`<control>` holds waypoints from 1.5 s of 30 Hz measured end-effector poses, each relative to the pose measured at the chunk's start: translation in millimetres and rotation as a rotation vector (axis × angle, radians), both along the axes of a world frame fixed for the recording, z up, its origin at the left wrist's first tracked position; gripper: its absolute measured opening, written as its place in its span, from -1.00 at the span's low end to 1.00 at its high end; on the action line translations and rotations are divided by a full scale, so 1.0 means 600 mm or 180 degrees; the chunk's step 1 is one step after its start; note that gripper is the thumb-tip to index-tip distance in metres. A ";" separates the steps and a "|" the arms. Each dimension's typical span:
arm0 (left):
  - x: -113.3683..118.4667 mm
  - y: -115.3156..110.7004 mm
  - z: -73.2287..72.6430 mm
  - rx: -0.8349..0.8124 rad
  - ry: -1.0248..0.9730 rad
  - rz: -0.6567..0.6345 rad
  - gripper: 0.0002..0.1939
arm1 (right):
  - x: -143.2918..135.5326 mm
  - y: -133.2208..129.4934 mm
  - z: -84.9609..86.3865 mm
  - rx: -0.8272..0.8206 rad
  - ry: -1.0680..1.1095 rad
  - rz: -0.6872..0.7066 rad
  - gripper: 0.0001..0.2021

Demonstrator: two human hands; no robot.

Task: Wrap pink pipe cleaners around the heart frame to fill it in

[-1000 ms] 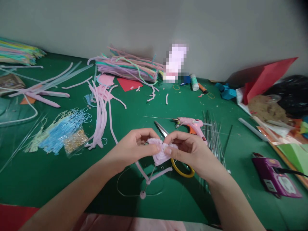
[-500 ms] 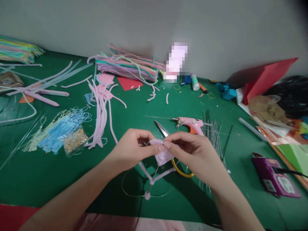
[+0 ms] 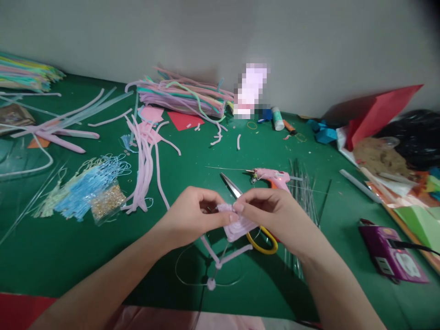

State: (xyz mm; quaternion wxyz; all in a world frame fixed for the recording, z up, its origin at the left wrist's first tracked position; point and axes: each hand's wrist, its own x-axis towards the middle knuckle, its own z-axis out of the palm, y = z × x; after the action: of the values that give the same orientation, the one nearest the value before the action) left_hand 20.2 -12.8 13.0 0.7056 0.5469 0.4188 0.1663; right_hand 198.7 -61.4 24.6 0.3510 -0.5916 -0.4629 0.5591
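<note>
Between both hands I hold a small lilac piece of coiled pipe cleaner (image 3: 237, 229), pinched along its upper edge. My left hand (image 3: 197, 213) grips its left side with thumb and fingers closed. My right hand (image 3: 266, 208) pinches the top near the middle. A thin stem runs down from the piece to a lilac ball (image 3: 211, 284), with two pipe cleaner arms (image 3: 237, 253) forming a V and a thin wire loop around. Yellow-handled scissors (image 3: 264, 247) lie partly under my right hand. Just beyond is a pink glue gun (image 3: 271, 175).
Loose lilac pipe cleaners (image 3: 143, 183), blue tassels (image 3: 84, 190) and a bag of gold beads (image 3: 108, 200) lie left. Thin wires (image 3: 305, 197) and a purple box with a cable (image 3: 393, 252) lie right. A pipe cleaner bundle (image 3: 185, 98) rests by the wall.
Both hands and the lilac piece have shifted slightly right and down in view. The piece now shows a little wider. Both hands keep their pinch on it.
</note>
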 end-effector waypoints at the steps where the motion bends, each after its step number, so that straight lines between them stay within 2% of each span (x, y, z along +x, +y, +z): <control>1: 0.000 0.000 0.000 -0.0024 -0.0006 -0.0002 -0.84 | 0.001 0.001 -0.001 -0.0029 0.0035 0.0034 -0.78; 6: 0.000 -0.001 -0.001 -0.0114 -0.0011 -0.0030 -0.86 | -0.001 -0.001 0.003 0.0015 -0.0089 0.0245 -0.80; 11: -0.001 0.000 -0.002 -0.0185 0.0004 -0.0014 -0.87 | -0.010 -0.006 0.013 0.0383 -0.0769 0.0256 -0.88; 16: -0.004 0.003 0.001 -0.0256 -0.0047 -0.0064 -0.86 | -0.017 -0.010 0.012 0.0648 -0.1028 0.0225 -0.89; 19: -0.006 0.003 0.002 -0.0265 -0.0077 -0.0075 -0.84 | -0.015 -0.010 0.011 0.0660 -0.0914 0.0124 -0.86; 24: -0.009 0.005 0.002 -0.0165 -0.0134 -0.0048 -0.79 | -0.005 -0.016 0.007 0.0573 -0.0552 -0.0007 -0.71; 28: -0.009 0.007 0.003 0.0056 -0.0136 -0.0073 -0.78 | -0.003 -0.027 -0.009 0.0241 -0.0293 0.0024 -0.81; 32: -0.009 0.008 0.002 0.0394 -0.0165 0.0106 -0.85 | -0.008 -0.032 -0.018 0.0081 -0.0175 -0.0041 -0.82; 40: -0.007 0.009 0.000 0.0494 -0.0142 0.0267 -0.82 | -0.007 -0.023 -0.018 0.0306 0.0063 -0.0173 -0.81; 45: -0.005 0.007 0.002 0.0538 -0.0036 0.0291 -0.81 | -0.010 -0.022 -0.026 0.0498 -0.0092 -0.0280 -0.86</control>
State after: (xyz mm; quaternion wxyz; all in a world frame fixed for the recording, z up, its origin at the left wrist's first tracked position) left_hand 17.2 -8.8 13.9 0.6509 0.5838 0.4239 0.2362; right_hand 192.9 -74.3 9.3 0.4136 -0.5902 -0.4837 0.4967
